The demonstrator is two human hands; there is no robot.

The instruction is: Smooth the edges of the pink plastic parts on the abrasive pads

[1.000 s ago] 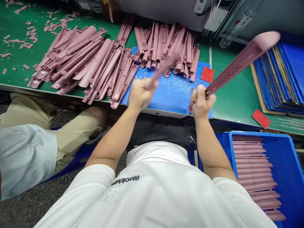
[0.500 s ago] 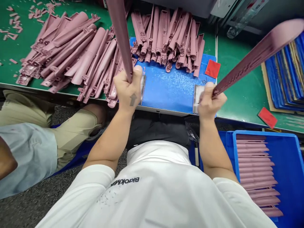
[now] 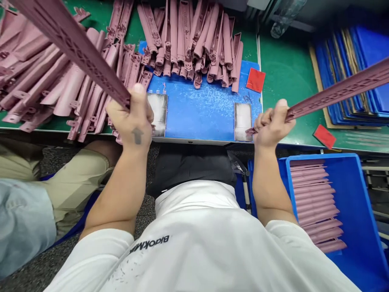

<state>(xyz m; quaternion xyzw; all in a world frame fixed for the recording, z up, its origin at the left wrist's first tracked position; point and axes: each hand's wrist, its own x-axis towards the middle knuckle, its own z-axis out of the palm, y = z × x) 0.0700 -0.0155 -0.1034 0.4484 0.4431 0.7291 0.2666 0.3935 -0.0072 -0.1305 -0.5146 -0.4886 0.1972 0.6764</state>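
Left hand (image 3: 130,121) and right hand (image 3: 273,125) are well apart, each clamped in a fist on the near end of a long pink part. Left strip (image 3: 83,56) slants to the upper left of the frame, right strip (image 3: 334,95) runs out to the right edge. Gripping the ends is prob bc they're slim enough for a fist, & the wide spread keeps both lengths clear of each other. There's a small pink bit (image 3: 251,131) poking out by the R fingers; can't really tell if it's loose or part of the strip, view's poor there.

Arms-wise: elbows bent, forearms pointing up-frame, thumbs up top, fists about level w/ the front edge of the blue mat (image 3: 197,117). Mat's center frame w/ a greyish patch at each side, prob set there to be in easy reach of both hands.

Further out: pink heap (image 3: 173,40) top center, 2nd pile (image 3: 69,87) upper left, red pad (image 3: 255,80) on the mat's R corner. Lower right is the blue bin (image 3: 349,190) w/ a neat pink row (image 3: 314,202), prob lined up side by side to save space. Stacked blue sheets (image 3: 331,73), upper right.
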